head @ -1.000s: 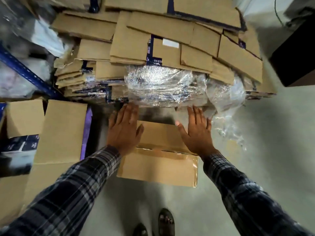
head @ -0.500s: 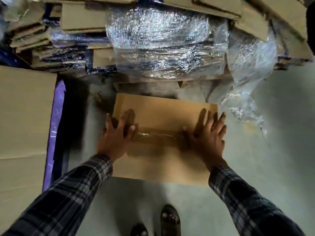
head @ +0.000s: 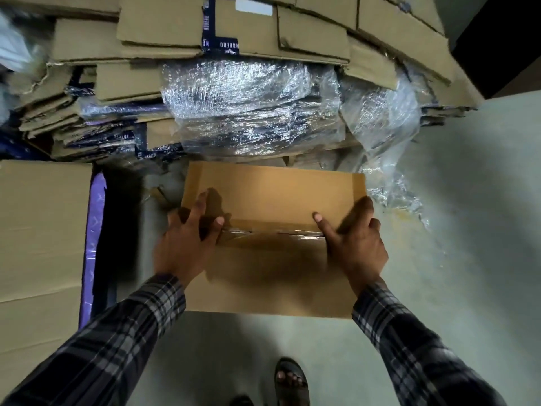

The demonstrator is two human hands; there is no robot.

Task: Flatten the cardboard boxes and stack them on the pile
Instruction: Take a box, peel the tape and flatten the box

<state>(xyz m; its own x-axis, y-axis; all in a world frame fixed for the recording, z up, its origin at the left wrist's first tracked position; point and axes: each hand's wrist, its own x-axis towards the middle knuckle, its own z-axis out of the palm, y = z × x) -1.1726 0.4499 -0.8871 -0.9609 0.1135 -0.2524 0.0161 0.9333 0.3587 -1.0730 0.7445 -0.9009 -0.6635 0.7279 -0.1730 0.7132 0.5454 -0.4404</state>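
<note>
In front of the pile [head: 234,92], on the floor [head: 456,230], the cardboard box [head: 272,197] is gripped at its two ends: the left hand [head: 183,247] and right hand [head: 355,247], laid flat on its top half a second ago, are now curled over its edges, thumbs on the taped seam [head: 263,231].

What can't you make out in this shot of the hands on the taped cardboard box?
Head view:
- Left hand and right hand on the taped brown cardboard box: fingertips curl over its side edges, hidden.
- Stack of flattened cardboard boxes: cut off by the top edge; lower layers veiled by crinkled clear plastic wrap.
- Large tan carton: cut off by the left edge.
</note>
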